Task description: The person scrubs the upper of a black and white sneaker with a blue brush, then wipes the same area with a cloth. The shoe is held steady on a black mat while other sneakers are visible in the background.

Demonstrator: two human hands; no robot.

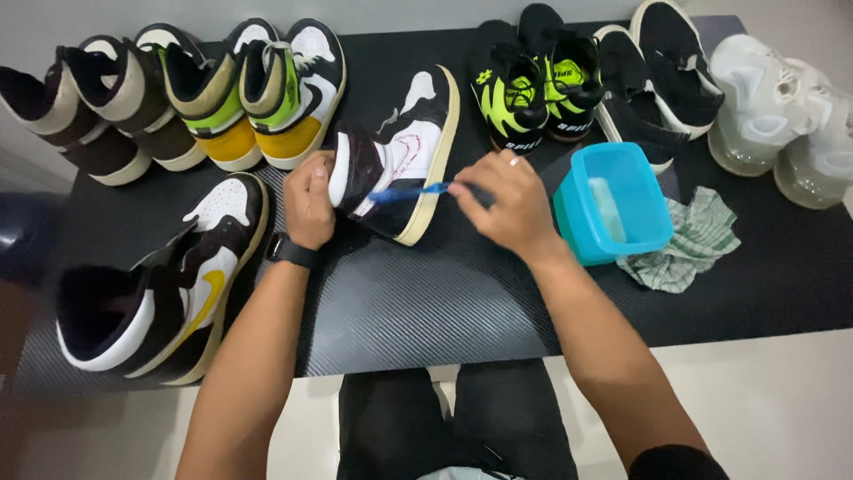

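Observation:
A black and white high-top sneaker (410, 147) lies tilted on its side on the black mat (426, 293). My left hand (309, 197) grips its heel and ankle collar. My right hand (508, 203) holds a blue toothbrush (407, 190), whose head presses against the shoe's white side panel. A blue plastic tub (617, 203) with liquid stands just right of my right hand.
A matching black, white and yellow high-top (164, 284) lies at the front left. Several more sneakers line the back, among them brown ones (98, 107), yellow-green ones (258, 89) and black neon ones (533, 84). A checked cloth (689, 240) lies beside the tub. Clear shoes (782, 116) sit far right.

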